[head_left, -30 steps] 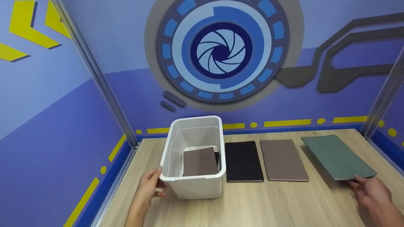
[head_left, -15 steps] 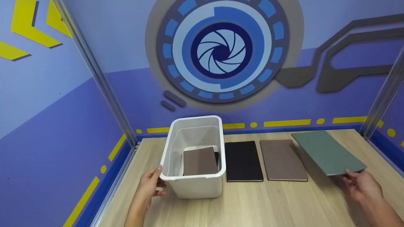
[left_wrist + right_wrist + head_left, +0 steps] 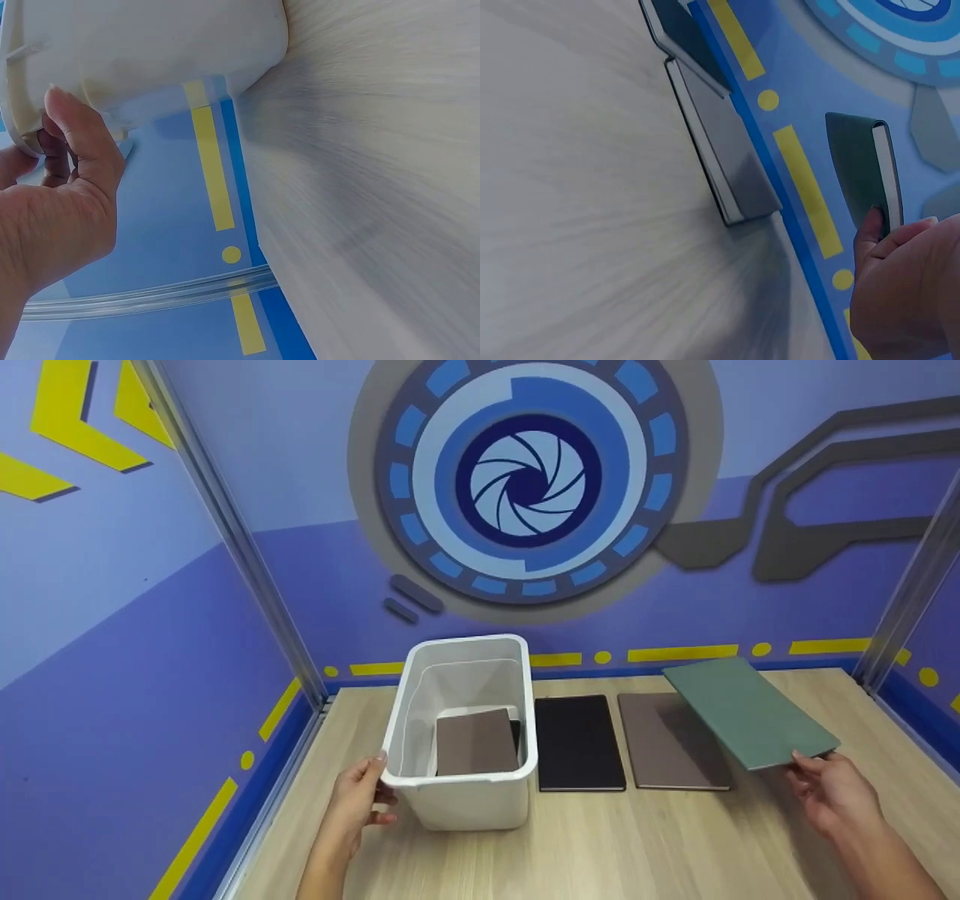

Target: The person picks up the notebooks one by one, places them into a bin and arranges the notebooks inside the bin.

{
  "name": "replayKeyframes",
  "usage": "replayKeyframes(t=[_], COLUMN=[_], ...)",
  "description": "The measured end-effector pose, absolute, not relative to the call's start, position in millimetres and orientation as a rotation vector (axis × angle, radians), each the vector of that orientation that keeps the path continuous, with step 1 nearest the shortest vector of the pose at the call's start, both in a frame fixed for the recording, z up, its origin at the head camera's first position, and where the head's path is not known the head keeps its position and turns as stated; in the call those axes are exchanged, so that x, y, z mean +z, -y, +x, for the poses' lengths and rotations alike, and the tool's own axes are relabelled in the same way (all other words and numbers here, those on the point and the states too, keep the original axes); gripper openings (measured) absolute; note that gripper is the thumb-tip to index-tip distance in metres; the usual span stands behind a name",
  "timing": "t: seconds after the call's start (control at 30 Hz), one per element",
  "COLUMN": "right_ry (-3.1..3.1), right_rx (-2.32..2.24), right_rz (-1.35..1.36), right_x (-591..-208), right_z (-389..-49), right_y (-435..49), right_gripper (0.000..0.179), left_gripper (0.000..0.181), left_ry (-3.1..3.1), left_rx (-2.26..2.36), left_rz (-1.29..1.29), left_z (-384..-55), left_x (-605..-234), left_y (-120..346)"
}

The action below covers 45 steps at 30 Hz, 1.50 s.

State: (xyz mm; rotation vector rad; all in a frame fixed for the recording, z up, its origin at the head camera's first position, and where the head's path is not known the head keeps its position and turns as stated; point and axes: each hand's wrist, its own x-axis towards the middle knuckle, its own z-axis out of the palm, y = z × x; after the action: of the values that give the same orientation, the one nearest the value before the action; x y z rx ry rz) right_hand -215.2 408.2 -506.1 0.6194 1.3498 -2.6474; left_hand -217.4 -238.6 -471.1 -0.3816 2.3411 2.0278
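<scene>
My left hand (image 3: pixel 352 799) grips the near left corner of a white plastic bin (image 3: pixel 472 806) by its rim; the left wrist view shows thumb and fingers at that rim. Inside the bin lies a brown notebook (image 3: pixel 476 742), with a dark edge of another item showing beneath it. With my right hand (image 3: pixel 836 791) I pinch a green notebook (image 3: pixel 750 712) at its near edge, thumb on top. It is raised off the table, tilted, and overlaps a second brown notebook (image 3: pixel 667 742) in the head view. A black notebook (image 3: pixel 579 742) lies flat between the bin and that brown one.
The wooden table (image 3: pixel 615 847) runs back to a blue printed wall (image 3: pixel 315 600). Metal posts (image 3: pixel 240 540) stand at the left and right corners. The black and brown notebooks lie side by side right of the bin.
My right hand has carried the green notebook leftward and up, from the table's right side to partly over the brown notebook. The left hand and bin hold nearly the same place.
</scene>
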Motion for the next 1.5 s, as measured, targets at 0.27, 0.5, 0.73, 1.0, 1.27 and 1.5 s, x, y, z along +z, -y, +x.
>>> replayKeyframes(t=[0.27,0.5,0.73,1.0,1.27,1.5], right_ry=[-1.429,-1.578,-1.543,-1.555,-1.572,-1.518], right_rx=[-2.621,-2.533,-2.544,-2.551,-2.546,-2.584], right_rz=[0.595,0.528,0.492,0.423,0.401,0.366], right_x=[-498.4,-494.3,-490.0,-484.3,-476.9,-463.8], right_z=[-220.3,-221.9,-222.2,-223.8,-228.7,-231.8], right_y=[-379.0,-355.3,-331.7,-301.3,-271.2,-249.9], right_gripper=[0.031,0.028,0.028,0.026,0.026,0.028], left_gripper=[0.039,0.038,0.040,0.040,0.037,0.039], left_ry=[-2.325,-2.326,-2.341,-2.343,-2.340,-2.341], left_rx=[2.049,2.044,2.040,2.034,2.046,2.042], left_rz=[-0.379,-0.389,-0.367,-0.381,-0.361,-0.376], left_z=[-217.7,-217.8,-218.4,-218.3,-218.3,-217.7], left_x=[-473.0,-471.9,-469.1,-468.9,-470.9,-473.1], left_y=[238.3,236.2,234.0,234.2,234.5,237.0])
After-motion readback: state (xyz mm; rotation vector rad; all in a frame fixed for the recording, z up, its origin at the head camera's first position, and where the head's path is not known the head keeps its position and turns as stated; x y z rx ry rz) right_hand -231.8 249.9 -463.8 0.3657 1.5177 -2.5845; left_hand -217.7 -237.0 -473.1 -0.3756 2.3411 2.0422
